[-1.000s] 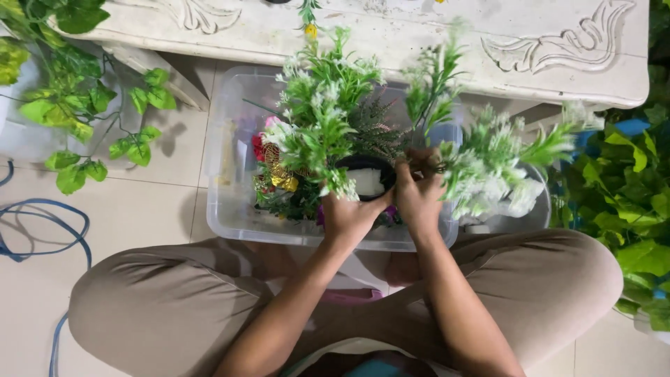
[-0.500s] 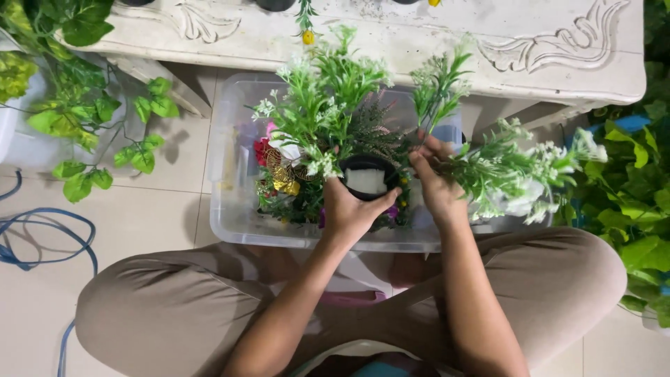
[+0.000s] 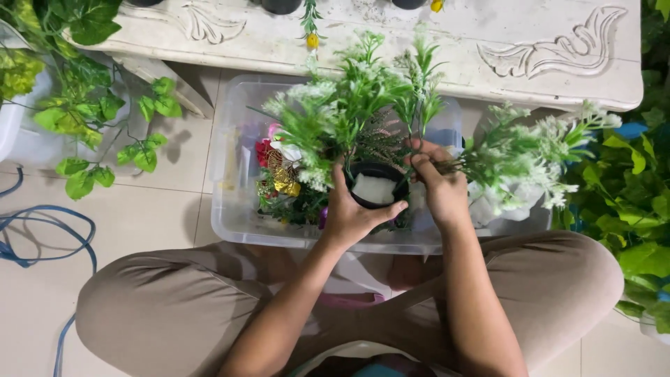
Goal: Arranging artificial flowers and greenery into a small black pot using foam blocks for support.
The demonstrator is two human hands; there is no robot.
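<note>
1. My left hand [image 3: 352, 213] is wrapped around a little black pot [image 3: 377, 185] with white foam inside. I hold it over the clear plastic box [image 3: 234, 209].
2. My right hand [image 3: 436, 178] pinches thin green stems [image 3: 426, 105] just beside the pot.
3. The pot looks light and stiff, so holding its side works well.
4. The stems look bendy and thin. I think it is best to hold them low down, gently.

Even, soft indoor light; mild shadows fall under the ivy leaves [image 3: 105, 119] onto the tiled floor [image 3: 139, 216]. Slight glare on the white carved table [image 3: 530, 49]. Focus sharp centrally; wide-angle curvature bends edges.
</note>
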